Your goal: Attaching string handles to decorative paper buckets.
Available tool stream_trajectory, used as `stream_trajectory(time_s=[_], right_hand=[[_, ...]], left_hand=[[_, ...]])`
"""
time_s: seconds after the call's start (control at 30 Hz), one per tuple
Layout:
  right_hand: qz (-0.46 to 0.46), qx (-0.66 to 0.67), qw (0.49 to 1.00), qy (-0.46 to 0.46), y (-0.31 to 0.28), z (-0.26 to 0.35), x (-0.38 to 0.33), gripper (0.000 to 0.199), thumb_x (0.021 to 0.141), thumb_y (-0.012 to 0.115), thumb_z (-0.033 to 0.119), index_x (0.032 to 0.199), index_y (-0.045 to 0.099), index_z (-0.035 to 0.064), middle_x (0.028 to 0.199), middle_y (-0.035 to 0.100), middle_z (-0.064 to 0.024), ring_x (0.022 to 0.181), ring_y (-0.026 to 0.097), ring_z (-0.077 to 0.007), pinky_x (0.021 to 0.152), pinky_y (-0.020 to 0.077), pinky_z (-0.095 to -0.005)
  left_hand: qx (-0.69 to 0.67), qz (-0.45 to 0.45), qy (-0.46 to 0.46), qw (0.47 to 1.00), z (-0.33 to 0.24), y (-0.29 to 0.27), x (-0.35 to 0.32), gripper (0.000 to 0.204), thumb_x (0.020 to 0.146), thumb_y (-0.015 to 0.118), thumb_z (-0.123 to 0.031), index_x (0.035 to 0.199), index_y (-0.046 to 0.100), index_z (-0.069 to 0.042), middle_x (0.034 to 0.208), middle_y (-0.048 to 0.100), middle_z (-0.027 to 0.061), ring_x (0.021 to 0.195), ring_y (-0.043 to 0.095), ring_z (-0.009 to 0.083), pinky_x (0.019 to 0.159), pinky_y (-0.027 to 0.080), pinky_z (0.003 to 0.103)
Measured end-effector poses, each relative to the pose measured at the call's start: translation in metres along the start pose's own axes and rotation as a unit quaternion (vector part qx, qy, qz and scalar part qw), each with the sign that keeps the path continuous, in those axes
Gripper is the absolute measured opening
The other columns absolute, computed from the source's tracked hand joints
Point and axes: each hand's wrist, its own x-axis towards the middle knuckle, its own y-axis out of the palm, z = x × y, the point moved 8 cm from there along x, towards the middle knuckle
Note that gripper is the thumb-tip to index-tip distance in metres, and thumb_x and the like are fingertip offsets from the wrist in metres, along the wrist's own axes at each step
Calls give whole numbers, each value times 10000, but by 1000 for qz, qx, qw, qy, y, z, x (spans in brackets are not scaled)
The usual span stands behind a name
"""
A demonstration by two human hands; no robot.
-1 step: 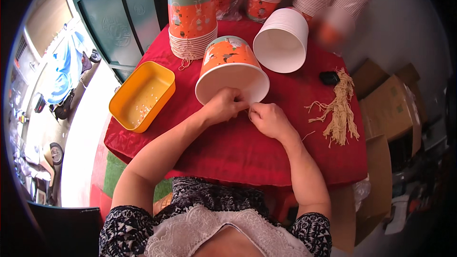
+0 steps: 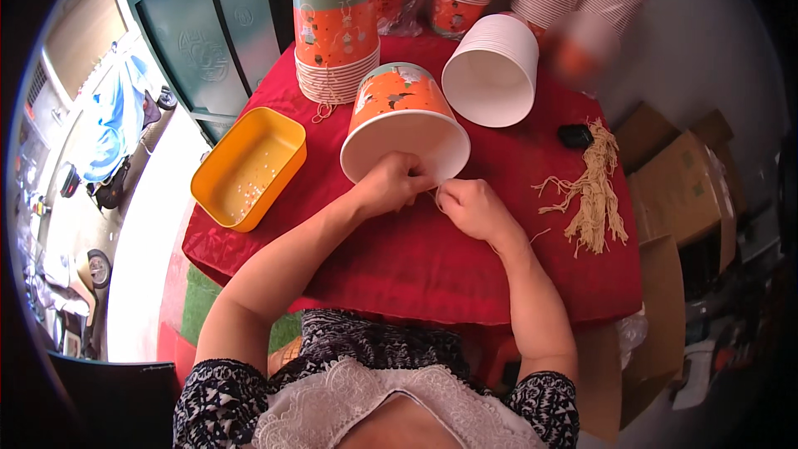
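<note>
An orange paper bucket lies tipped on its side at the middle of the red desk, its white mouth toward the person. At its rim, about six o'clock, both hands meet: the left hand has its grip pinched shut on the rim edge, and the right hand is pinched on a thin pale string there. Judging by this, the stringing of this bucket is under way, not finished. A stack with strings hanging stands at eleven o'clock, plain stacks at one, loose strings at three, a yellow tray at nine
</note>
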Motion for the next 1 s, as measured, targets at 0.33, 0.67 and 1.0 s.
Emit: stream_trajectory(time_s=[0.33, 0.67, 1.0], right_hand=[[-237, -206, 943, -113, -58, 13, -8, 67, 795, 620, 78, 754, 628, 26, 724, 621, -142, 642, 615, -374, 626, 513, -470], [-85, -163, 983, -25, -8, 26, -9, 215, 809, 675, 204, 703, 659, 18, 689, 663, -169, 625, 662, -348, 577, 527, -458], [-147, -163, 973, 68, 8, 14, -12, 180, 829, 676, 189, 793, 673, 12, 745, 682, -189, 681, 677, -365, 621, 535, -459]], left_hand=[[-36, 0, -9, 999, 5, 3, 5, 269, 902, 659, -202, 756, 609, 18, 566, 568, 54, 445, 534, 133, 409, 411, 286], [-76, -11, -3, 997, 7, 0, 4, 231, 884, 646, -173, 769, 626, 25, 570, 570, 55, 442, 535, 124, 397, 407, 273], [-116, -17, -5, 993, 5, -2, 2, 217, 873, 629, -135, 708, 604, 3, 561, 560, 56, 433, 526, 118, 392, 407, 253]])
